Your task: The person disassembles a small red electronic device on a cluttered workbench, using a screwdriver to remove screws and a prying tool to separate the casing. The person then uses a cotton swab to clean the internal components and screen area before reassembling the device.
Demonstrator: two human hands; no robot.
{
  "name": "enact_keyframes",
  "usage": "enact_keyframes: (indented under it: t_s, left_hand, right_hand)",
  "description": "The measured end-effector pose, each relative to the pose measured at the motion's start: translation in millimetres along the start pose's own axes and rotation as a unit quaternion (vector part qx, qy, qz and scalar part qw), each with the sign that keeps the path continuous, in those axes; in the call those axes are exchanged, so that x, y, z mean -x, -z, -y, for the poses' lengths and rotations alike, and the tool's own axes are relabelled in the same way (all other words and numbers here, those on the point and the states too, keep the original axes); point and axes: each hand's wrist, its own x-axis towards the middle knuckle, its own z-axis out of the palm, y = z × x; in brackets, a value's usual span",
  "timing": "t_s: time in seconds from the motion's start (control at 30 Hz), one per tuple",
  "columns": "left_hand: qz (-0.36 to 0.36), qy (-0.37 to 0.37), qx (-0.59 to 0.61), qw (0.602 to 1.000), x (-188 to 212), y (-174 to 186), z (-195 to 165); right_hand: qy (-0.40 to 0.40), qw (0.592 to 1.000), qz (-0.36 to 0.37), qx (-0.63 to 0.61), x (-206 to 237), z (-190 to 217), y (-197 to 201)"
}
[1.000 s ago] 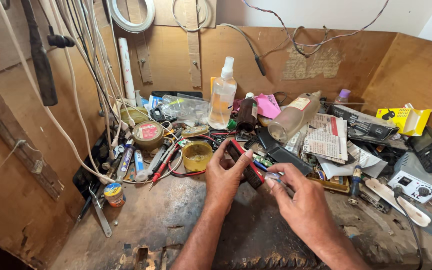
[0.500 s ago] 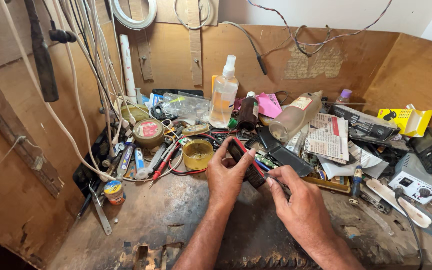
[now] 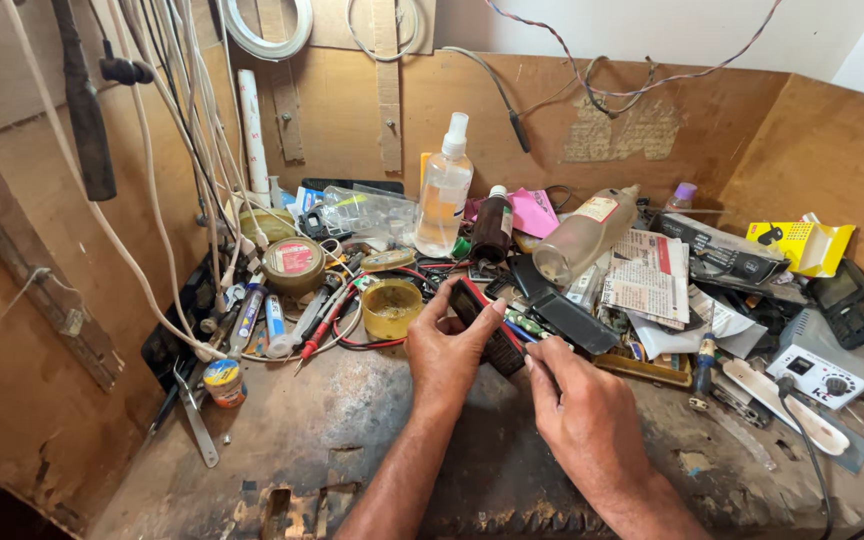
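My left hand (image 3: 447, 350) grips a small black handset with a red edge (image 3: 487, 322), tilted above the worn bench top (image 3: 302, 440). Thumb and fingers wrap its upper end. My right hand (image 3: 582, 415) is closed just right of it, pinching a thin blue-handled tool (image 3: 519, 333) whose tip meets the handset's lower right side. Both forearms come in from the bottom edge. A small yellow open tub (image 3: 390, 307) stands just left of my left hand.
Clutter fills the back of the bench: a clear spray bottle (image 3: 443, 190), a dark brown bottle (image 3: 492, 225), a lying plastic bottle (image 3: 582, 235), a round tin (image 3: 293, 264), a black remote (image 3: 567, 318), a white station with a dial (image 3: 820, 365). Cables (image 3: 167, 150) hang at left.
Both hands stay on the handset and have barely shifted; the handset sits slightly more upright in my left hand.
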Motion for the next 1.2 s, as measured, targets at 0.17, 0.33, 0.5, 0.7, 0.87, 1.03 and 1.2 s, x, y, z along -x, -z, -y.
enact_keyframes:
  t_s: [0.17, 0.33, 0.5, 0.7, 0.87, 1.03, 1.2]
  left_hand:
    - [-0.001, 0.007, 0.008, 1.0, -1.2, 0.0, 2.2]
    - [0.015, 0.012, 0.039, 0.999, -0.2, 0.9, 2.6]
    - [0.034, 0.044, 0.084, 0.995, -0.5, 3.0, 2.0]
    - [0.038, 0.026, 0.058, 0.997, -0.1, 2.9, 1.7]
    - [0.049, 0.053, 0.074, 0.995, -0.2, 4.9, 0.6]
    - [0.086, 0.087, 0.079, 0.989, -2.4, 8.4, -0.2]
    - [0.127, 0.049, 0.075, 0.988, -2.2, 12.8, 0.2]
  right_hand:
    - [-0.124, 0.988, 0.044, -0.082, -5.1, -6.4, -2.7]
    - [-0.128, 0.97, 0.052, -0.199, -12.6, -17.2, -10.9]
    - [-0.244, 0.937, 0.135, -0.21, -22.8, -22.5, -9.8]
    - [-0.006, 1.0, 0.005, -0.017, -9.6, -10.0, -6.5]
    - [-0.066, 0.992, 0.021, -0.104, -11.9, -15.6, -13.0]
    - [-0.219, 0.927, 0.151, -0.264, -29.9, -36.3, -11.5]
    - [-0.236, 0.916, 0.174, -0.275, -32.2, -36.3, -10.3]
